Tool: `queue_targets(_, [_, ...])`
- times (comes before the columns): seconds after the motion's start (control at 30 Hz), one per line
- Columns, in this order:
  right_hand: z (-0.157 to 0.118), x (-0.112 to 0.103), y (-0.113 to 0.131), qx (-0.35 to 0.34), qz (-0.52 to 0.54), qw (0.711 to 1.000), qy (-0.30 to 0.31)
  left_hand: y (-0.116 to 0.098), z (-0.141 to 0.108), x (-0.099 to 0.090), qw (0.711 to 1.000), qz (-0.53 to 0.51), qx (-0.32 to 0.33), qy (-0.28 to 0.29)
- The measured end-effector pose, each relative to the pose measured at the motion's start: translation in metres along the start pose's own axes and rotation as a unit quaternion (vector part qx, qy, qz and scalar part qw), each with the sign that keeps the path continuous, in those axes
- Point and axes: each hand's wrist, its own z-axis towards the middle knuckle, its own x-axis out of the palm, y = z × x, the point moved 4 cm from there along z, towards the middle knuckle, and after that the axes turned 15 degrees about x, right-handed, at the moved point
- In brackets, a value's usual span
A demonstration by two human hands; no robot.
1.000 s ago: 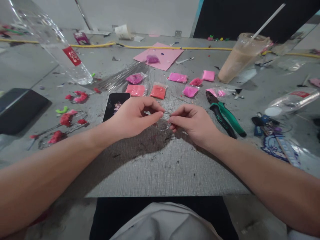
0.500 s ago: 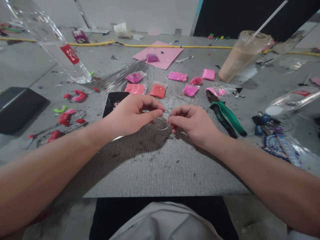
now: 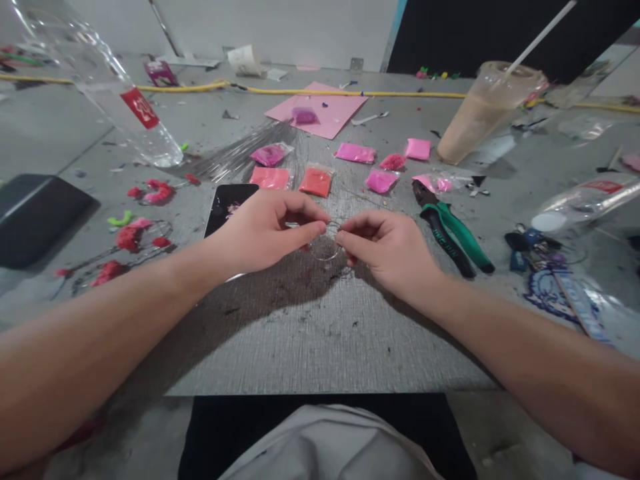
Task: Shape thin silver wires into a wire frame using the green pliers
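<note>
The left hand (image 3: pixel 265 230) is pinching a thin wire loop (image 3: pixel 325 259) between thumb and fingertips, and the right hand (image 3: pixel 385 241) is gripping its other side likewise, so the loop is sitting in the gap between them. The wire is already showing a rounded curve, so the shaping seems well under way; the fingers are hiding whether its ends are joined. The loop is bearing no visible coloured lumps, whereas the red-lumped wire pieces (image 3: pixel 131 238) lying left of the left hand are looking further along. The green-handled pliers (image 3: pixel 457 228) are lying untouched just right of the right hand. Beyond both hands, pink and red packets (image 3: pixel 316 181) are resting, with loose straight wires (image 3: pixel 240 150) spreading beyond the left hand.
</note>
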Motion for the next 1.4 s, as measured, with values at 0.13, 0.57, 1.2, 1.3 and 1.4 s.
queue_targets(0.13, [-0.001,0.000,0.000,-0.011,-0.015,1.000,-0.022,0.003,-0.001,0.000,1.000,0.013,0.004,-0.006])
queue_targets(0.57, [-0.010,-0.001,0.004,-0.107,-0.100,0.987,-0.071,0.001,-0.004,0.003,0.999,0.025,0.013,-0.040])
queue_targets(1.2, [-0.015,-0.001,0.004,-0.113,-0.114,0.983,-0.085,-0.004,-0.005,0.006,0.999,0.024,0.032,-0.004])
queue_targets(1.3, [-0.011,-0.001,0.003,-0.097,-0.100,0.988,-0.064,-0.005,-0.005,0.005,0.998,0.047,0.050,0.011])
queue_targets(1.4, [-0.005,-0.001,0.000,-0.071,-0.069,0.994,-0.038,-0.004,-0.003,0.005,0.997,0.058,0.049,0.018])
